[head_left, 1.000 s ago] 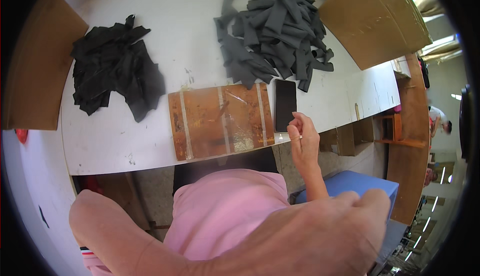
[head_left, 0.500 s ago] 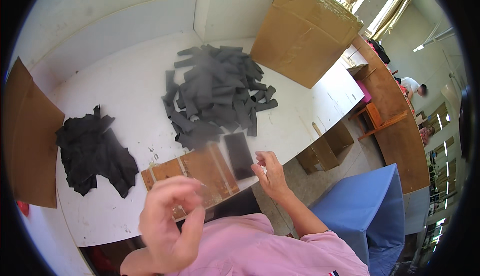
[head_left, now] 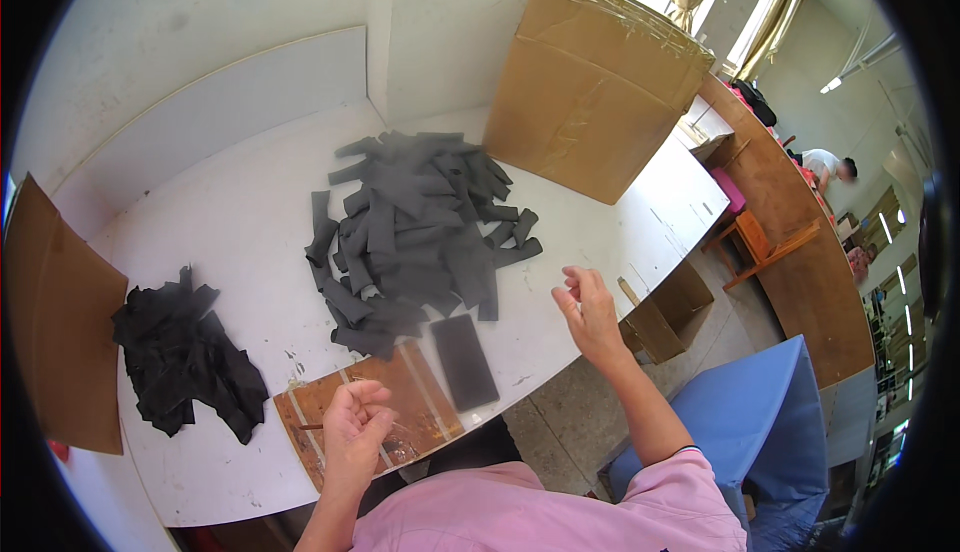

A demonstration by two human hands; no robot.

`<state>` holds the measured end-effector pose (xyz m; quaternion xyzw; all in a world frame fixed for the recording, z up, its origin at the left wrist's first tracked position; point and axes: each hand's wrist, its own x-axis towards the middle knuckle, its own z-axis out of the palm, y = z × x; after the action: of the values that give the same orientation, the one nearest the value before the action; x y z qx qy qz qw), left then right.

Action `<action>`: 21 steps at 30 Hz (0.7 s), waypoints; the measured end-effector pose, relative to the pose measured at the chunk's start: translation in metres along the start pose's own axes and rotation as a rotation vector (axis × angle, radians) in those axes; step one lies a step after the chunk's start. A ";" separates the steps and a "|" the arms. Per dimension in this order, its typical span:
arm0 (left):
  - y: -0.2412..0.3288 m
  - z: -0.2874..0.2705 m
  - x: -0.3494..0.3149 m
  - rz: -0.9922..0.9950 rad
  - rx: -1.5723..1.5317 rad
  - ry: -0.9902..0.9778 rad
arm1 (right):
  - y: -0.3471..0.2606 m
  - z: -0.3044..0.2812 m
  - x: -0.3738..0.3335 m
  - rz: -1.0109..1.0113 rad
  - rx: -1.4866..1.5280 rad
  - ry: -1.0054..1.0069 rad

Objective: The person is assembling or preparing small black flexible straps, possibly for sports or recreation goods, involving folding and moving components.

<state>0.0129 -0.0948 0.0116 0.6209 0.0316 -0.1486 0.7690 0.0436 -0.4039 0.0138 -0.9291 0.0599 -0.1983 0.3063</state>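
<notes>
Loosely curled, my left hand (head_left: 357,430) hovers over the brown wooden board (head_left: 425,402) at the table's front edge, its thumb apart from the fingers and nothing visible between them. A thin brown stick-like piece (head_left: 310,426) shows beside it; whether the hand touches it I cannot tell. My right hand (head_left: 590,314) is raised over the table's right edge, fingers bent and apart, holding nothing. Between the hands lies a flat dark rectangular block (head_left: 465,362). Beyond it spreads a heap of dark grey fabric tubes (head_left: 415,217).
A crumpled pile of black cloth (head_left: 190,357) lies on the white table (head_left: 230,212) at left, beside a cardboard panel (head_left: 65,322). At the back right stands a large cardboard box (head_left: 595,87). A blue covered object (head_left: 715,422) and an open carton (head_left: 670,317) are below, right.
My left hand has moved away from the camera, down over the board. My right hand has shifted right, away from the dark block. The whole view has tilted slightly.
</notes>
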 end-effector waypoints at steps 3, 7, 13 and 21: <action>-0.007 0.000 0.009 0.019 0.022 0.072 | 0.005 -0.009 0.032 -0.086 -0.030 0.030; -0.017 0.000 0.021 0.170 0.110 0.218 | 0.007 -0.030 0.094 -0.306 -0.175 0.210; -0.025 0.019 0.047 0.282 0.194 0.441 | 0.001 -0.070 0.192 -0.369 -0.254 0.389; -0.069 -0.004 0.120 0.287 0.544 0.796 | 0.024 0.039 0.229 -0.101 0.089 -0.273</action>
<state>0.1099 -0.1265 -0.0822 0.8056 0.1970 0.2041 0.5201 0.2691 -0.4556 0.0467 -0.9348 -0.0380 -0.0879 0.3420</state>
